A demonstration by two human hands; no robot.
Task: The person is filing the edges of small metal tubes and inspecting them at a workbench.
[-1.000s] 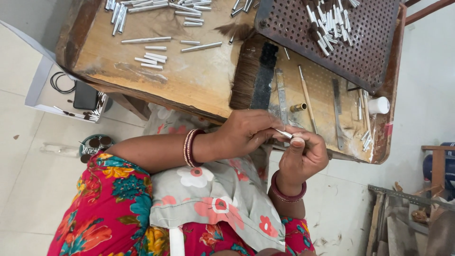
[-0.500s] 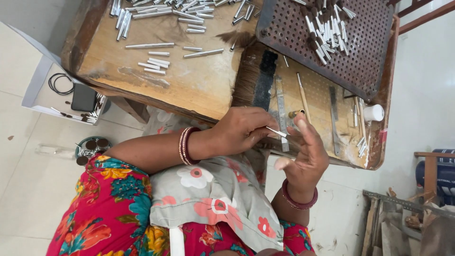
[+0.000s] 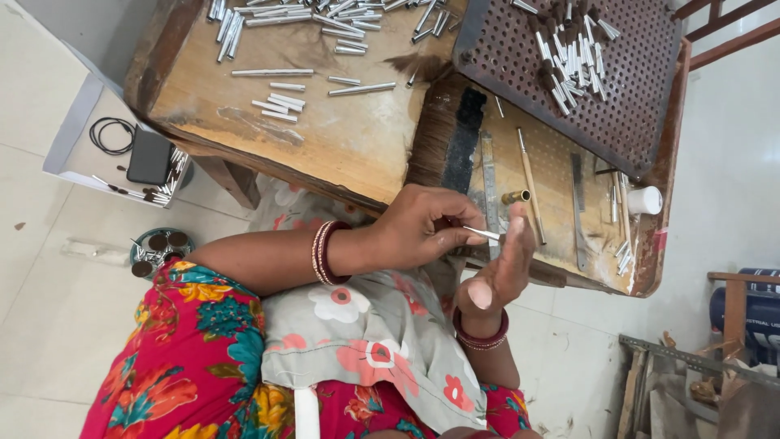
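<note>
A thin, shiny silver metal tube (image 3: 485, 234) sits pinched in the left hand's (image 3: 418, 228) narrow grip, its tip touching the open, flat-palmed right hand (image 3: 497, 272) above the wooden counter (image 3: 341, 146).

Metal tube (image 3: 485, 234) mostly hidden inside left hand (image 3: 422, 228), perforated tray (image 3: 642, 122) and silver tubes (image 3: 325, 12) cut off at top edge

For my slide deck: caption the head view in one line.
Left hand presses a thin metal tube against the open right hand beside a wooden workbench.
</note>
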